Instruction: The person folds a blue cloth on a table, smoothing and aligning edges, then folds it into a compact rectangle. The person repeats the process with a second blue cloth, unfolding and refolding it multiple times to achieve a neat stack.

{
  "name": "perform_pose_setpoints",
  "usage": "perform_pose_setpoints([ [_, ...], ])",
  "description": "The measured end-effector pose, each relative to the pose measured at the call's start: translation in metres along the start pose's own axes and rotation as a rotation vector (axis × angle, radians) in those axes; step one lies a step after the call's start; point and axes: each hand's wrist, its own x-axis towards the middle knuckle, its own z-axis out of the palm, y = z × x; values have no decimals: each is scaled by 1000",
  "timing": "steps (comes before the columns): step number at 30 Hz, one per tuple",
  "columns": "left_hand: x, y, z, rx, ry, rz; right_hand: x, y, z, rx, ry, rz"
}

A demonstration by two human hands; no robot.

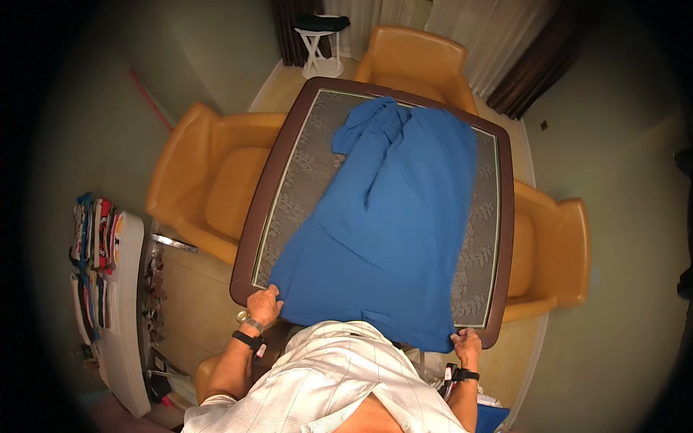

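A blue cloth garment [390, 233] lies lengthwise over the dining table [503, 227], its far end bunched and creased at the upper left. A fold runs down its middle, and its near edge hangs a little past the table's front edge. My left hand [264, 306] pinches the near left corner at the table's front left. At the near right corner, my right hand [466, 345] grips the fabric between thumb and fingers. Between the hands, the near edge is spread wide, close to my white checked shirt [335, 373].
Tan armchairs stand at the left [238, 178], far [417, 59] and right [552, 254] sides. Folded clothes [100, 233] are stacked on a white surface [127, 319] at left. A white stool [322, 51] with a dark top stands near the curtains [503, 32].
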Motion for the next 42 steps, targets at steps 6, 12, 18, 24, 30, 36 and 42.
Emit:
perform_pose_setpoints([
  [6, 88, 35, -32, -157, 443, 161, 60, -106, -36, 169, 262, -380],
  [12, 179, 79, -10, -166, 249, 38, 152, -224, 9, 112, 336, -709],
  [18, 188, 81, 2, -347, 125, -3, 218, -286, 36, -10, 167, -757],
  [24, 152, 23, -21, -375, 185, -123, 253, -247, 35, -226, 212, -530],
  [30, 152, -8, -18, -296, -215, -19, 265, -234, 48, -226, 384, -546],
  [36, 323, 49, -63, -516, 149, 68, 262, -239, 57, -187, 479, -558],
  [42, 510, 138, -89, -496, 129, 82, 258, -249, 47, -160, 453, -521],
])
